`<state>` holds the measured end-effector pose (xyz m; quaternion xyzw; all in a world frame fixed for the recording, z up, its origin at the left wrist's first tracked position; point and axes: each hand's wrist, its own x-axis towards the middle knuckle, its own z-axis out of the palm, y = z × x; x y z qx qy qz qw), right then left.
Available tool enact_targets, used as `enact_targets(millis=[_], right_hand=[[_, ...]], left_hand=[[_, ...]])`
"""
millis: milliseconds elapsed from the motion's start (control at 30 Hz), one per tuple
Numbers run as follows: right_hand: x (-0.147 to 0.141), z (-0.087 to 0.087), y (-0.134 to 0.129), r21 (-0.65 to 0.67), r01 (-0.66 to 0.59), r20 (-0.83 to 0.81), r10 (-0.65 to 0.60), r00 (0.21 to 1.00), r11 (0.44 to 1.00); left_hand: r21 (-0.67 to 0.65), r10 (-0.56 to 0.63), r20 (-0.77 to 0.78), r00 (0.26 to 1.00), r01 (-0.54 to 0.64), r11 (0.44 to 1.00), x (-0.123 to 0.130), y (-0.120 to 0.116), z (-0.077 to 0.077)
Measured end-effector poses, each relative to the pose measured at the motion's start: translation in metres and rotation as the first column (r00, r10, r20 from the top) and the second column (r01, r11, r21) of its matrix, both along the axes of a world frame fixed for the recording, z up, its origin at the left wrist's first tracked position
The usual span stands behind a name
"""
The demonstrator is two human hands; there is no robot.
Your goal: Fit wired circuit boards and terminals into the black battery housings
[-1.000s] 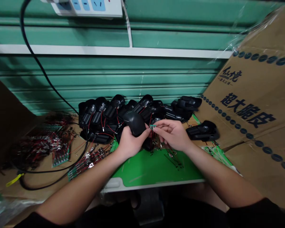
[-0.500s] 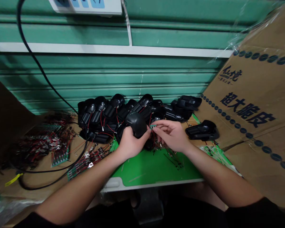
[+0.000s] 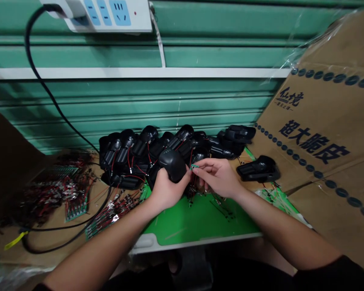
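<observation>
Held a rounded black casing (image 3: 171, 163) in the left hand (image 3: 165, 192), grasped from the near side with the thumb toward the right. Pinched a small green circuit board (image 3: 195, 166) between the thumb and fingertips of the right hand (image 3: 220, 178), just beside the casing and above the green counter (image 3: 182, 228). Could not tell about contact between the left thumb and the board. Had thin dark wires (image 3: 223, 208) lying on the counter below the right hand. Had more black casings (image 3: 147, 139) crowded along the back by the green wall (image 3: 206, 95), and a lone casing (image 3: 259, 169) off to the right, near a printed cardboard box (image 3: 324, 165). Had a heap of wired boards (image 3: 54, 192) at the far left, a smaller bundle (image 3: 112, 212) near the left forearm (image 3: 109, 238), and a black cable (image 3: 28, 44) running between them.
</observation>
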<state>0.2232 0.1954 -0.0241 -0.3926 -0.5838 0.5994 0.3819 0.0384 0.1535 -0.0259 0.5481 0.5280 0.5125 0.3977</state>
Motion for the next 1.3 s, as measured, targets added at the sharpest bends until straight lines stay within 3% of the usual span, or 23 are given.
enact_targets(millis=[367, 833, 967, 1067, 1167, 1300], right_hand=[[-0.007, 0.006, -0.005, -0.074, 0.028, -0.073, -0.034, 0.997, 0.997], [-0.003, 0.010, -0.003, -0.124, -0.015, 0.058, 0.023, 0.998, 0.992], [-0.003, 0.013, -0.003, -0.156, -0.020, 0.084, 0.033, 0.996, 0.988], [0.002, 0.018, 0.000, -0.135, -0.028, 0.102, 0.042, 0.994, 0.990], [0.012, 0.022, 0.005, -0.101, -0.051, 0.094, 0.060, 0.994, 0.994], [0.020, 0.023, 0.009, -0.072, -0.160, 0.098, 0.166, 0.981, 0.985]], left_hand=[[0.107, -0.004, 0.003, 1.000, 0.003, 0.994, 0.003, -0.003, 0.000], [0.167, 0.010, -0.045, 0.999, -0.002, 0.986, 0.006, -0.004, -0.009], [0.188, 0.065, -0.050, 0.997, -0.054, 0.981, 0.004, -0.001, -0.010], [0.172, 0.102, -0.026, 0.994, -0.096, 0.980, 0.001, 0.000, -0.005], [0.146, 0.057, 0.011, 0.998, -0.058, 0.988, -0.001, 0.002, 0.000], [0.049, 0.037, 0.226, 0.973, -0.049, 0.998, -0.001, 0.003, 0.002]])
